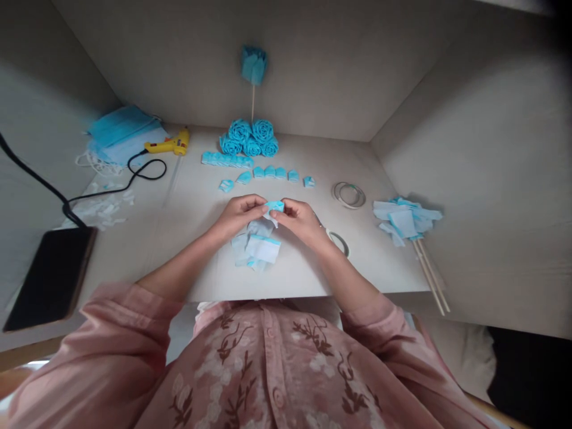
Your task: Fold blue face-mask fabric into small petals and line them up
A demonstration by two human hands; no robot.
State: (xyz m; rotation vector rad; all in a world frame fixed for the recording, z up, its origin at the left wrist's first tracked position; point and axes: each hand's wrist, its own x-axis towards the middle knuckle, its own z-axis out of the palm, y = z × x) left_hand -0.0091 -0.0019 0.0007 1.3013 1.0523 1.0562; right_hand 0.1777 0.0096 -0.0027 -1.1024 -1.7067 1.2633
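Note:
Between both hands, above the middle of the table, is a small blue and white fabric piece [274, 206]. My left hand [243, 215] pinches its left edge. On its right edge, the fingers and thumb of my right hand [300, 219] are closed. Just below the hands lies a loose pile of blue and white fabric pieces [264, 248]. Beyond them, several folded blue petals [270, 172] form a row, with a longer strip of overlapping petals [227, 159] behind. Several rolled blue fabric roses [252, 138] are stacked at the back.
A blue bloom on a stick [254, 64] stands behind the roses. At left are face masks [125, 134], a yellow glue gun [170, 144], white scraps [105, 208] and a phone [51, 277]. Tape rolls [349, 195] and fabric-topped sticks [431, 274] lie at right.

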